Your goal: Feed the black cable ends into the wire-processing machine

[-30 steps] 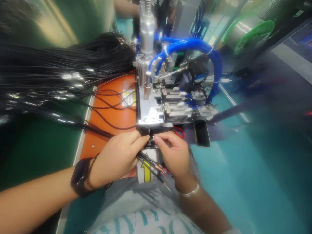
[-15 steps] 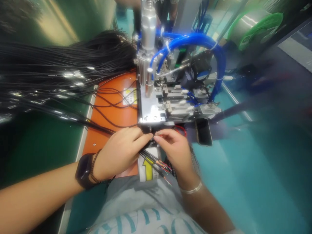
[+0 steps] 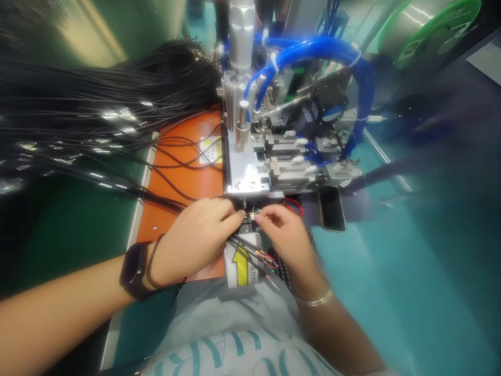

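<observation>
My left hand and my right hand meet fingertip to fingertip just below the front edge of a small metal machine. Both pinch the stripped end of a thin black cable with coloured inner wires. A few more black cables with coloured ends run under my left palm and fan out between my wrists. I wear a dark watch and a bead bracelet on the left wrist and a thin bangle on the right.
A large bundle of black cables spreads over the left side onto an orange plate. Blue air hoses arch over the machine. A dark phone lies to its right. A yellow arrow label sits below my hands.
My hands stay pinched together at the machine's front; the right fingers have shifted slightly on the wire end. The camera view has drifted, so everything sits a little higher and further right.
</observation>
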{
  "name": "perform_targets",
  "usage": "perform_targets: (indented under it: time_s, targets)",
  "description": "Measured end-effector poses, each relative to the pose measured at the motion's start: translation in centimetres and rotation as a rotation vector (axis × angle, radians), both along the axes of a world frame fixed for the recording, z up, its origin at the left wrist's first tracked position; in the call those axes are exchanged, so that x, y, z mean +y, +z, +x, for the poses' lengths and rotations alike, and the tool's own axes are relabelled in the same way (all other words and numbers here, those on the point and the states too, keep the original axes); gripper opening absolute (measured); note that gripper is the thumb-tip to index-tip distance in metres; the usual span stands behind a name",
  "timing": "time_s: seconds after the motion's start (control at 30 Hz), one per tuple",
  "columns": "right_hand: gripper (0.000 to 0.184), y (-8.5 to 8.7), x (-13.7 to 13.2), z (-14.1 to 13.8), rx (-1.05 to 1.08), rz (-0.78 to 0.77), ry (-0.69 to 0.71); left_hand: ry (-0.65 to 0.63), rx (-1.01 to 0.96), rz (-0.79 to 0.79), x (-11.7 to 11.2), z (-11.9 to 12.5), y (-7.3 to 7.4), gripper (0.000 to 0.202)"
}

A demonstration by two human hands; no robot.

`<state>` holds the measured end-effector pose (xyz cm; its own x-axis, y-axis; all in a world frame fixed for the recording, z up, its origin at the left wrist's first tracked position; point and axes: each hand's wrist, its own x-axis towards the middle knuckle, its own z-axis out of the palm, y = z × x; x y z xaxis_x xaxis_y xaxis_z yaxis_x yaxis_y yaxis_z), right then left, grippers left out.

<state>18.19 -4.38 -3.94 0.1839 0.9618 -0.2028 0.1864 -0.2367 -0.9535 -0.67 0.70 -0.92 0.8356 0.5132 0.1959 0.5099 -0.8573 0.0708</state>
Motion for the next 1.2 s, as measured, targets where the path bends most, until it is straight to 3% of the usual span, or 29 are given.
perform_targets:
  time_s: [0.3,0.7,0.93,1.2]
  targets:
    - [0.012,0.0,0.2,0.3,0.062,-0.098,0.073,-0.013,0.098,0.013,0.3,0.2,0.7,0.026]
    - [0.009,-0.8,0.5,0.2,0.115,-0.033,0.014,-0.080,0.163,0.152,0.2,0.4,0.6,0.024]
    - [0.012,0.1,0.3,0.1,-0.003,0.014,-0.004,-0.095,0.103,0.163,0.1,0.3,0.3,0.030]
    - [0.012,-0.1,0.2,0.2,-0.100,0.041,-0.007,-0.109,0.079,0.180,0.2,0.4,0.1,0.031]
